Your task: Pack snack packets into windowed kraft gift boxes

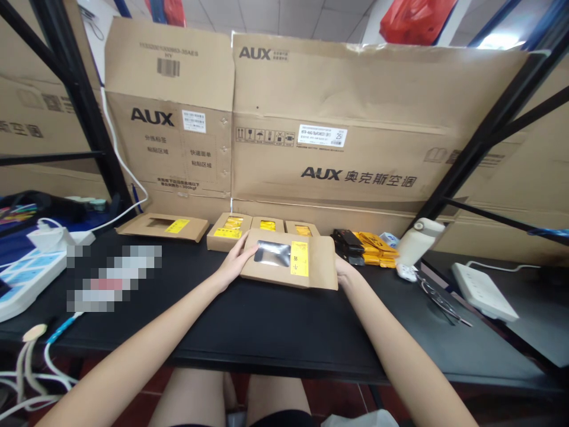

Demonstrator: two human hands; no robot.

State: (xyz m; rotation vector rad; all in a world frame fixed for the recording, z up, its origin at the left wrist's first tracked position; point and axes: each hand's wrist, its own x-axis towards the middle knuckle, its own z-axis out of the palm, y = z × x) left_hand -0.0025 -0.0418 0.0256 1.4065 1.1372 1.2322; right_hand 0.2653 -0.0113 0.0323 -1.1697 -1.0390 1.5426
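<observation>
Both hands hold a flat brown cardboard box (271,276) above the black table, tilted towards me. It has a clear window and a yellow label (299,259) with dark characters; its right end looks like an extended flap. My left hand (234,261) grips the left end, thumb on the front near the window. At the right end, my right hand (342,270) is mostly hidden behind the cardboard, its fingers out of sight. Just behind stand similar windowed boxes, one with a yellow label (227,233) and yellow contents showing. A flatter windowed box (144,226) lies farther left.
Black packets (348,244) and orange packets (377,249) lie right of the box. Beyond them are a cream bottle (420,240), glasses (442,301) and a white device (484,290). A power strip (33,279) is at left. Large AUX cardboard (284,160) walls the back.
</observation>
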